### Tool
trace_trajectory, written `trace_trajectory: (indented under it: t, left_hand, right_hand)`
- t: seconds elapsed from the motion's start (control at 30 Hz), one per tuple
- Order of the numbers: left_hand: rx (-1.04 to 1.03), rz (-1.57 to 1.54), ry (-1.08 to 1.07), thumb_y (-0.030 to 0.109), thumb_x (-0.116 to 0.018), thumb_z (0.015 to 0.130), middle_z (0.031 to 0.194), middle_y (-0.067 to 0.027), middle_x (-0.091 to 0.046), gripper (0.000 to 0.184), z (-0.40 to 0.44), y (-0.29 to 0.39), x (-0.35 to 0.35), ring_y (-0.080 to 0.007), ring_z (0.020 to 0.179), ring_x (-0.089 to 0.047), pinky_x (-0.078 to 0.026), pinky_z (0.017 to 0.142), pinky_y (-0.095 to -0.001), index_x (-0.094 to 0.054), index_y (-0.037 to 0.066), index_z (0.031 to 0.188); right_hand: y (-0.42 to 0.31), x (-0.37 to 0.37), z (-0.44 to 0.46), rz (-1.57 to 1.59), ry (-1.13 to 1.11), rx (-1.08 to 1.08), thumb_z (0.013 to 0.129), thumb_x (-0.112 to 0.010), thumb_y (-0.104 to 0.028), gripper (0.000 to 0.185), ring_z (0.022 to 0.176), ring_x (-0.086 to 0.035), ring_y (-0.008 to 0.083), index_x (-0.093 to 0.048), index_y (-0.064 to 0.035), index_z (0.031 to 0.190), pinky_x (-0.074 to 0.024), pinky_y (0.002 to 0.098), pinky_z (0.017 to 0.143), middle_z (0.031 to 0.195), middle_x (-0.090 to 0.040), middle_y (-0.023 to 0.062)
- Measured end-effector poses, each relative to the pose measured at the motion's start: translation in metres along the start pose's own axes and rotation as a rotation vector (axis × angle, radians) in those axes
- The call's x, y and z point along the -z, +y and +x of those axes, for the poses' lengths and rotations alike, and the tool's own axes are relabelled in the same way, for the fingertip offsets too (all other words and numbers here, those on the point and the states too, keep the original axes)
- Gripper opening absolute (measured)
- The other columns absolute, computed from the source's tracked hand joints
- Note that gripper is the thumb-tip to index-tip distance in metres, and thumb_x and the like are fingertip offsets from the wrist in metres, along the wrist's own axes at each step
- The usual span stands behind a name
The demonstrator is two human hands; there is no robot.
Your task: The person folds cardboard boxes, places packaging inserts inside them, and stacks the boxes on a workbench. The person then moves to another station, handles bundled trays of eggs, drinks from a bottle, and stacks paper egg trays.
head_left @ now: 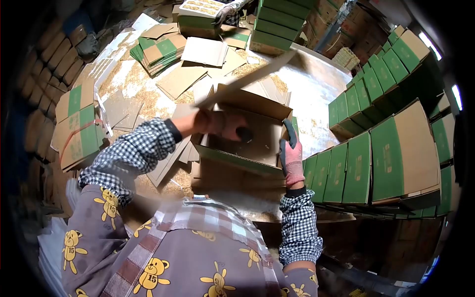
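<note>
An open cardboard box [242,161], green on its outside, stands in front of me with its inside facing up. My right hand [292,156], in a pink and grey glove, grips the box's right end wall. Over the left part of the box's inside is my left hand [230,126], gloved and smeared by motion; its fingers are not clear, and what it holds, if anything, cannot be made out. A blurred narrow strip of cardboard [247,79] slants up to the right from beside my left wrist, above the box's far wall.
Flat cardboard pieces [180,79] and folded green cartons [158,52] lie on the table [316,74]. Green boxes stand in rows [356,166] at right and in a stack [279,24] at the back. A co-worker's gloved hand [226,16] is beside a filled tray [200,7]. Tied cartons [79,126] sit left.
</note>
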State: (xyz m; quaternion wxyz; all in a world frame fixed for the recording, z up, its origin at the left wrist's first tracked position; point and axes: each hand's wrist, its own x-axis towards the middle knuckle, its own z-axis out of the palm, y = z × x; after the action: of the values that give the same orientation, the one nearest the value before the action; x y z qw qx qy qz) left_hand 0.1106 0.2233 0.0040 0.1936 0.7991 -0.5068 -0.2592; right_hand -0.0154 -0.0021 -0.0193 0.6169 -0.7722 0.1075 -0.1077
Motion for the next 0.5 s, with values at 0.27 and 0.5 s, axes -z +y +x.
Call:
trace_trajectory:
  t: [0.27,0.5]
  left_hand:
    - [-0.006,-1.356,1.018,0.016,-0.056,0.091,0.108,-0.0123,-0.062,0.043,-0.061,-0.062,0.057,-0.0208,0.102,-0.060,-0.050,0.088,-0.0316,-0.047,0.005,0.132]
    - [0.475,-0.577,0.908,0.030,-0.074,0.078,0.135,-0.0187,-0.045,0.088,-0.045,-0.068,-0.103,-0.0259,0.119,-0.047,-0.037,0.101,-0.0325,-0.024,0.003,0.145]
  right_hand:
    - [0.012,0.018,-0.004,0.322,0.002,0.044,0.095,-0.050,-0.019,0.046,0.120,-0.047,0.0128,-0.042,-0.0061,0.139,-0.0460,0.0284,0.091,0.131,-0.049,0.0111]
    - [0.094,-0.014,0.008,-0.411,-0.115,-0.119,0.086,-0.065,-0.012,0.053,0.096,-0.064,0.0227,-0.042,-0.0022,0.133,-0.0523,0.0299,0.082,0.111,-0.063,0.0195]
